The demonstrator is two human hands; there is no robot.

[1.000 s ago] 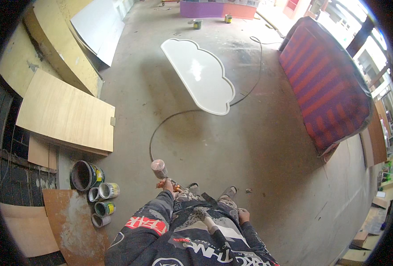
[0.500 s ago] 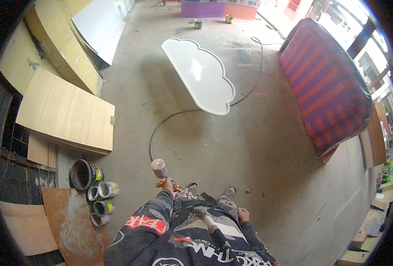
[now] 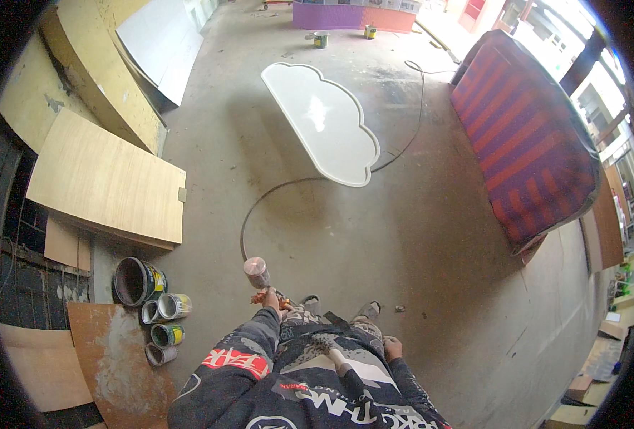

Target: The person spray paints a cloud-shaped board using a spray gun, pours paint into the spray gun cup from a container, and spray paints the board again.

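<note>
Head view: a person stands on a bare concrete floor (image 3: 345,236), seen from above, dark printed sleeves coming in at the lower edge.
Left hand: the left hand (image 3: 268,297) is closed around the grip of a spray gun (image 3: 259,275), held out in front of the body at about waist height.
Spray gun: it has a pinkish, paint-stained cup on top, standing roughly upright; it sits over the floor just ahead of the person's feet, near the lower middle of the floor.
Hose: a thin dark hose (image 3: 259,204) curves from near the gun in an arc across the floor, passes by the near end of the white panel and runs on toward the far right.
Right hand: the right hand (image 3: 392,348) hangs low beside the hip, touching no tool; fingers look loosely curled, but it is too small to tell whether it is open or closed.
White panel: a glossy white cloud-shaped panel (image 3: 320,118) lies flat in the far middle of the floor, well apart from the gun.
Paint cans: a cluster of open cans (image 3: 152,304) stands at the left edge of the floor, near the left hand's side, the largest one dark inside.
Boards: plywood sheets (image 3: 106,179) lean and lie along the left edge.
Striped piece: a large red-and-purple striped block (image 3: 524,136) stands by the right edge.
</note>
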